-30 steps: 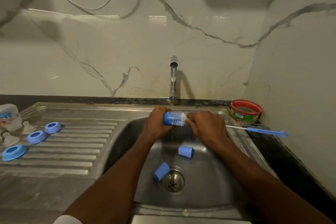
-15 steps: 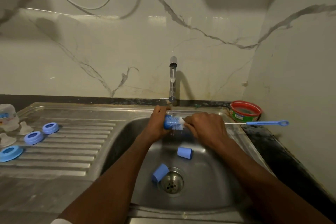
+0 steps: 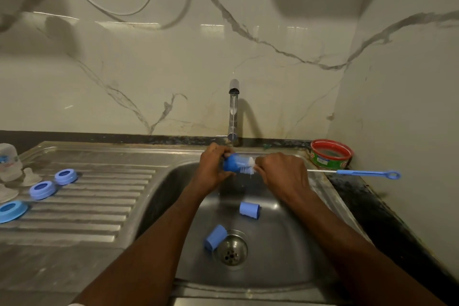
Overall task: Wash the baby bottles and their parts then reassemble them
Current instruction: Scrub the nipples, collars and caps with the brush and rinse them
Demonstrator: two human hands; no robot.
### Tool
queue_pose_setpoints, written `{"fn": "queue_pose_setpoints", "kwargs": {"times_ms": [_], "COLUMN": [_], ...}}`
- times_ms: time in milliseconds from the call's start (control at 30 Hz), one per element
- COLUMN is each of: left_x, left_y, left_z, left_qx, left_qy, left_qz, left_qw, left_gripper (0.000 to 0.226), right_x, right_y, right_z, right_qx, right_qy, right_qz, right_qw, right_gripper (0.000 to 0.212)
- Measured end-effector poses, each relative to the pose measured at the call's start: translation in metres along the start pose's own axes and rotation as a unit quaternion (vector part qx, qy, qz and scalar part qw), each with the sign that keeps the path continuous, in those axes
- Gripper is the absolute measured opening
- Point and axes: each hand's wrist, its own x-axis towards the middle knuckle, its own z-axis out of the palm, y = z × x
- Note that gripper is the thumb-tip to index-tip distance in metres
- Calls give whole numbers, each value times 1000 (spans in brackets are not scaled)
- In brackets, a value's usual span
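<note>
- Nearest me, at 6 o'clock in the sink (image 3: 293, 263), one blue cap (image 3: 215, 237) lies on its side touching the drain (image 3: 231, 248). I judge it is parked there so it gets wet and cannot roll off.
- A second cap (image 3: 249, 210) lies on its side a little farther in, at about 1 o'clock from the drain, apart from the first. Both look matte, pale blue and short, open at one end.
- Out at 9 o'clock, on the ribbed drainboard (image 3: 99, 206), three blue rings (image 3: 42, 190) sit flat in a diagonal row, with clear teats (image 3: 31, 176) just beyond them and a clear bottle (image 3: 8, 161) at the far left edge. I take the ridges for a draining spot, kept clear of the splash.
- Over the basin at 12 o'clock, my left hand (image 3: 214, 169) curls its fingers round a third cap (image 3: 232, 163), holding it sideways with its mouth toward 3 o'clock so the brush can enter.
- My right hand (image 3: 283, 174) pinches the brush (image 3: 367, 173) close to its bristles for control; the white bristle head is pushed into the cap, and the blue looped handle juts out to 3 o'clock.
- Farthest, the tap (image 3: 233, 112) stands just behind my hands, and a red-rimmed tub (image 3: 331, 154) sits in the corner at 2 o'clock.
</note>
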Motion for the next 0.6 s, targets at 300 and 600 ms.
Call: {"fn": "queue_pose_setpoints", "kwargs": {"times_ms": [300,600], "left_x": [-8,-3], "left_y": [-1,-6], "left_z": [6,-8], "left_qx": [-41,47], "left_qy": [-40,-26], "left_qz": [-36,27], "left_qw": [998,998], "left_gripper": [46,55], "right_x": [-3,0], "right_y": [-9,-14], "right_z": [0,-7], "right_qx": [5,-11], "right_qy": [49,-9], "right_qz": [1,47], "right_qw": [999,999], "right_gripper": [20,26]}}
